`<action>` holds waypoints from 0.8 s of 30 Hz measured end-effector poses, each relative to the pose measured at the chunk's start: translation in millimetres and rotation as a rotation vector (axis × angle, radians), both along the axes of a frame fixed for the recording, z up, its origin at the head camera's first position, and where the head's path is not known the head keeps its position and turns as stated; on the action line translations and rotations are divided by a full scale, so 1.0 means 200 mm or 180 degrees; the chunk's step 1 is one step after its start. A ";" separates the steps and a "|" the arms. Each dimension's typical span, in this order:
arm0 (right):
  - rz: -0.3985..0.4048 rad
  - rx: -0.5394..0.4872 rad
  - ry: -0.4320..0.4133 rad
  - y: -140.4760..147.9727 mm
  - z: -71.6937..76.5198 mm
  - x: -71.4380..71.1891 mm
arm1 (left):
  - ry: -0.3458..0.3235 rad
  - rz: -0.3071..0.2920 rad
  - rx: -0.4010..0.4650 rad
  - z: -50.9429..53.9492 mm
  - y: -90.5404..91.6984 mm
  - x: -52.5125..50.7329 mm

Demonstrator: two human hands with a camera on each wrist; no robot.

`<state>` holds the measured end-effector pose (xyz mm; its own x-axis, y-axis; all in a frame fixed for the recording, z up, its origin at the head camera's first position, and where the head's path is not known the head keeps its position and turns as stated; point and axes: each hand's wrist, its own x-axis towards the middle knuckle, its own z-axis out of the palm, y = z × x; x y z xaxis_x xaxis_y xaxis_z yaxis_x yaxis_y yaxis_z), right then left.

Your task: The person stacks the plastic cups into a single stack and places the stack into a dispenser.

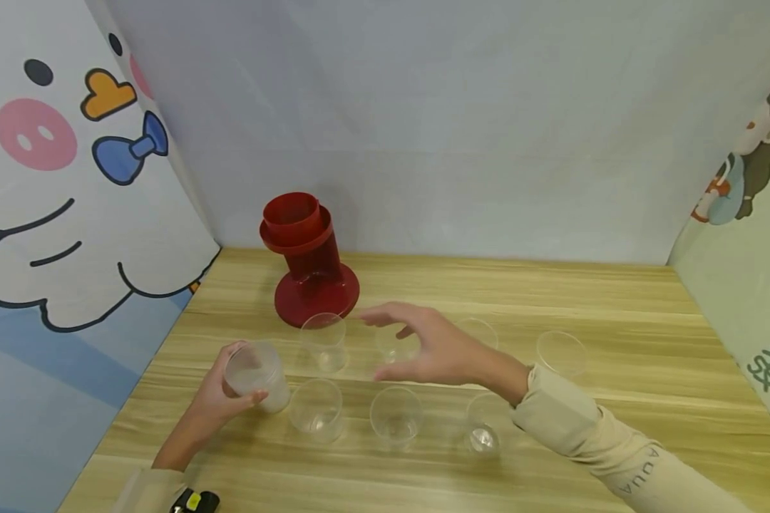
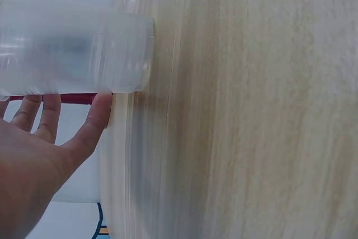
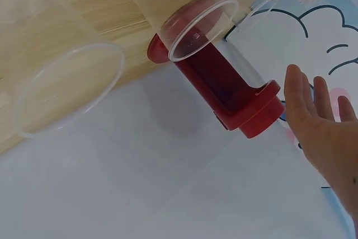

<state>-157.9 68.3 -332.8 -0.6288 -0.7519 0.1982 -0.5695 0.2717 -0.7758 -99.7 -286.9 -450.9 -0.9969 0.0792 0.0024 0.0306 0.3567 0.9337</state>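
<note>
At the left of the table, my left hand grips a stack of clear plastic cups, its thumb on the near side. In the left wrist view the cup stack shows several nested rims, with the fingers against its side. My right hand hovers over the back row with thumb and fingers spread, holding nothing. Single clear cups stand in two rows, among them a back-left cup and a front-middle cup. Part of the back row is hidden by the right hand and forearm.
A red cup dispenser with a round base stands behind the cups, near the back wall. Printed cloths hang at both sides of the wooden table. A small black object shows at the left wrist.
</note>
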 end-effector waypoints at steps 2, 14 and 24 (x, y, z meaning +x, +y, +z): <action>-0.0032 -0.0014 -0.0010 0.02 0.00 0.00 | 0.0023 -0.0002 -0.0009 0.00 0.00 0.00; -0.0219 -0.0184 -0.0068 0.16 0.01 0.02 | 0.0093 -0.0003 -0.0021 -0.02 -0.01 -0.01; -0.0351 -0.0262 0.0063 0.28 0.00 0.06 | 0.0086 -0.0011 0.0061 -0.03 -0.01 -0.01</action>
<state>-146.8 124.6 -332.6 -0.7022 -0.6590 0.2697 -0.5550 0.2694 -0.7870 -101.6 -288.1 -456.9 -0.9961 0.0825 0.0308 0.0571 0.3384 0.9393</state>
